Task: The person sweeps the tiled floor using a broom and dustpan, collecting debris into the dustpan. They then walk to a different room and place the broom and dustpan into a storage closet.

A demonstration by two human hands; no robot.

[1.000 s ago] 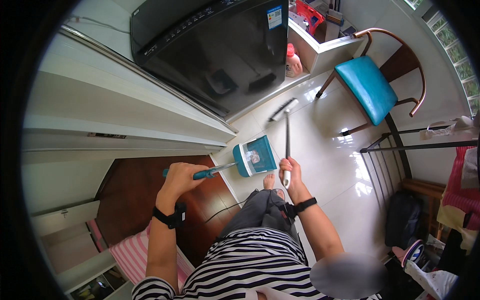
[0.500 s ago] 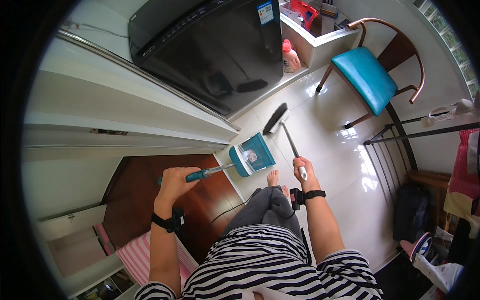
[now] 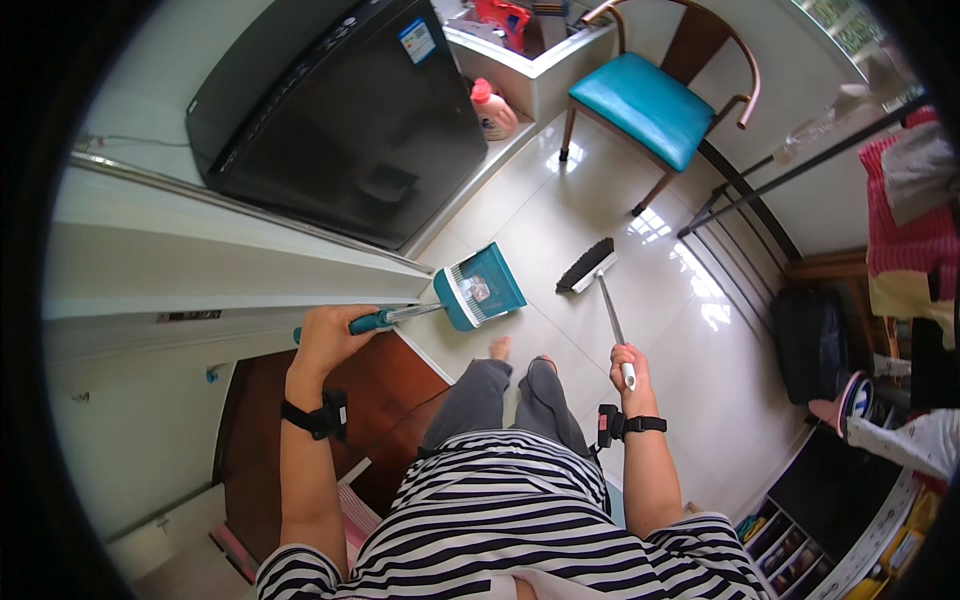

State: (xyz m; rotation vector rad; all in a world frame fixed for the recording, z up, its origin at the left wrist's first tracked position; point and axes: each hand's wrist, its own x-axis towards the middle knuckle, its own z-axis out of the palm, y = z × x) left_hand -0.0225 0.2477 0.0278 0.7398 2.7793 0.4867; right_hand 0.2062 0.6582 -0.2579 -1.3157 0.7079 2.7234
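My left hand (image 3: 335, 338) is closed around the teal grip of a long-handled dustpan (image 3: 461, 304). The pan is teal with a white comb strip, and some light-coloured debris lies inside it. Its open edge faces right, toward a broom (image 3: 586, 266) with dark bristles and a white head. My right hand (image 3: 629, 367) is wrapped round the upper end of the broom's grey handle, whose white tip sticks out of the fist. A gap of bare tile lies between broom head and pan.
A black washing machine (image 3: 350, 140) stands at the upper left, a pink bottle (image 3: 493, 112) beside it. A chair with a turquoise seat (image 3: 645, 105) is at the upper right. Along the right are a metal rack (image 3: 735, 205) and a dark bag (image 3: 808, 345). Reddish wood flooring (image 3: 300, 430) lies lower left.
The broom has moved right, away from the dustpan. My view has turned to the right, so the washing machine and chair sit farther left. My feet have shifted apart. Both grips are unchanged.
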